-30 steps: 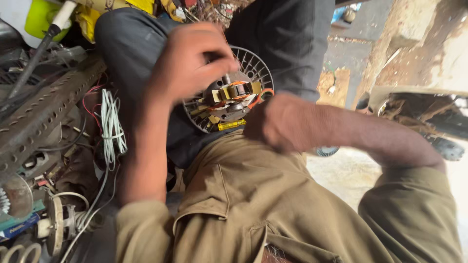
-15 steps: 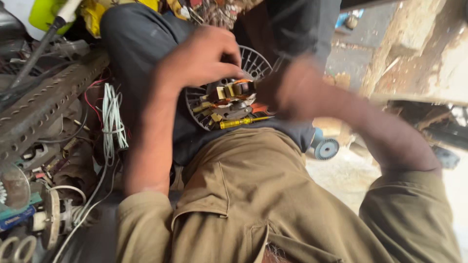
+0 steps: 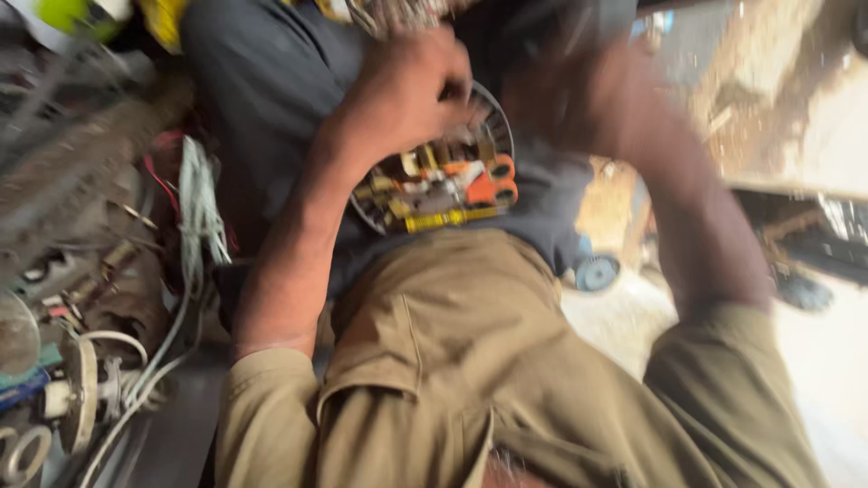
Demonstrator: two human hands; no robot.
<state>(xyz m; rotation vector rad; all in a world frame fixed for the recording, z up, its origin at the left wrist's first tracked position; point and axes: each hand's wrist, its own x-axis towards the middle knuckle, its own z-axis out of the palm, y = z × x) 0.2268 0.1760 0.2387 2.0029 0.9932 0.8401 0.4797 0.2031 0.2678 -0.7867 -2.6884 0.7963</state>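
far left we see a clutter of parts: a round metal disc (image 3: 80,405) on a shaft, a bundle of pale wires (image 3: 194,203) hanging down, red wire behind it, all blurred. next over, our left forearm in a khaki sleeve runs up to our left hand (image 3: 407,95), which sits curled over the upper left part of the round motor assembly (image 3: 443,185). fingers are bent down onto it, looks like a closed grip on its rim, but blur hides the fingertips so we cannot tell exactly what they pinch. the motor assembly rests on our lap against dark trousers, just above the khaki shirt front (image 3: 452,361); it shows a pale slotted rim, orange and yellow pieces and copper-coloured bits inside. right of it, our right hand (image 3: 579,90) is a motion smear near the assembly's upper right edge; we cannot tell whether it is open, closed or holding anything. a small blue wheel (image 3: 597,271) lies on the ground beside our leg. far right, a pale worn slab (image 3: 796,117) and dark metal junk below it.
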